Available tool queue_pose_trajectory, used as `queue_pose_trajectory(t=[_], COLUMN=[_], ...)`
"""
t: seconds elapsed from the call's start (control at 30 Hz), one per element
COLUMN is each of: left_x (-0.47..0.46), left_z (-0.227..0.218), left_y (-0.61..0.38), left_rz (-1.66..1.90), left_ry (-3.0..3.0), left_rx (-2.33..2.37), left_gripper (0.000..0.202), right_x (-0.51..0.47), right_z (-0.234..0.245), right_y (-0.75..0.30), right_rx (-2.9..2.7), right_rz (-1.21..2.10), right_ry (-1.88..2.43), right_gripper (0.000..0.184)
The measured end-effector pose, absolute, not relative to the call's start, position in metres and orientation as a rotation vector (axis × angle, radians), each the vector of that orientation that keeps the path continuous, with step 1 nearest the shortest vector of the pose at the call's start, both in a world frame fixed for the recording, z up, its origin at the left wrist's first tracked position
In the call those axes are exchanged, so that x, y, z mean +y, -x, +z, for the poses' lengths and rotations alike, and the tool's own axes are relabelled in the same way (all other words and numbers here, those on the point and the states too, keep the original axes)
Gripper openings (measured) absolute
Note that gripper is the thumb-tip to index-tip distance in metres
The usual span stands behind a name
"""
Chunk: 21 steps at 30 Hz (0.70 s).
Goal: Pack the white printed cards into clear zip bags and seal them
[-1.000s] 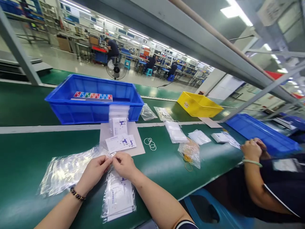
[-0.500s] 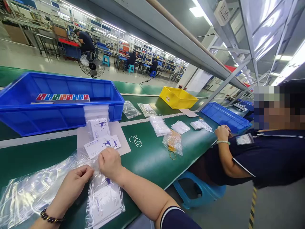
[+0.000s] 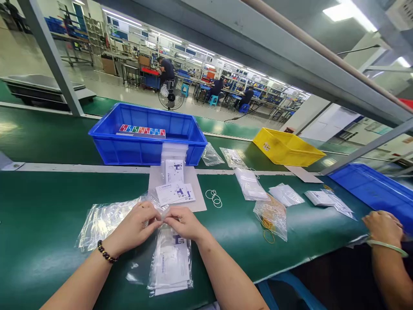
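My left hand, with a beaded bracelet at its wrist, and my right hand meet fingertip to fingertip. Both pinch thin clear film, seemingly the mouth of a clear plastic bag; the fingers partly hide it. Just below them lies a pile of clear bags with white printed cards inside. Loose white and purple cards rest beyond my fingers on a pale sheet, near a zip bag holding a card. Flat clear bags are spread left of my left hand.
A blue bin with a coloured box stands behind the sheet. White rings, bagged rubber bands and packets lie to the right. Beyond are a yellow bin, another blue bin and a co-worker's hand.
The view has swung left, so the scene sits further right. My right hand has come down from the loose cards to meet my left hand at the film.
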<state>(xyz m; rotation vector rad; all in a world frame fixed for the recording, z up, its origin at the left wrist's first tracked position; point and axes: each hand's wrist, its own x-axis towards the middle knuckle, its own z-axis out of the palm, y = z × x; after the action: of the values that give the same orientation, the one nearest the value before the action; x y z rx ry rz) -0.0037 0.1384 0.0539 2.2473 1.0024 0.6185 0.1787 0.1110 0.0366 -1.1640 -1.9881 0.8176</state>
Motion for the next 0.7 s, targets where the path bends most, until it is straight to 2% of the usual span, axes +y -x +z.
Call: queue_pose_trajectory(t=[0.07,0.17,0.23,0.3,0.37,0.47,0.6,0.7], left_x=[0.140,0.144,0.146,0.147,0.148,0.149,0.152,0.152], left_z=[0.055,0.054,0.051,0.045,0.039,0.029,0.022,0.022], left_y=[0.007,0.010,0.009,0.004,-0.004,-0.017,-0.025,-0.024], left_rz=[0.456,0.418,0.412,0.431,0.453,0.461,0.513,0.581], left_ry=[-2.222,-2.103,-1.966,-1.761,-1.520,-1.265,-1.142,-1.117], left_rx=[1.073,1.183,1.181,1.210,1.247,1.241,1.251,1.226], left_gripper=[0.025,0.034,0.039,0.040,0.041,0.045,0.031,0.024], right_x=[0.112,0.116,0.120,0.127,0.133,0.139,0.140,0.140], right_z=[0.041,0.040,0.035,0.025,0.015,0.004,0.001,0.003], right_y=[-0.185,-0.191,-0.194,-0.197,-0.200,-0.202,-0.202,-0.203], right_rx=[-2.012,-2.071,-2.028,-1.900,-1.779,-1.769,-1.813,-1.672], right_rz=[0.941,0.997,0.847,0.554,0.305,0.217,0.250,0.367], right_ry=[1.176,1.136,1.191,1.415,1.680,1.868,1.795,1.753], right_gripper=[0.019,0.026,0.019,0.014,0.027,0.035,0.029,0.034])
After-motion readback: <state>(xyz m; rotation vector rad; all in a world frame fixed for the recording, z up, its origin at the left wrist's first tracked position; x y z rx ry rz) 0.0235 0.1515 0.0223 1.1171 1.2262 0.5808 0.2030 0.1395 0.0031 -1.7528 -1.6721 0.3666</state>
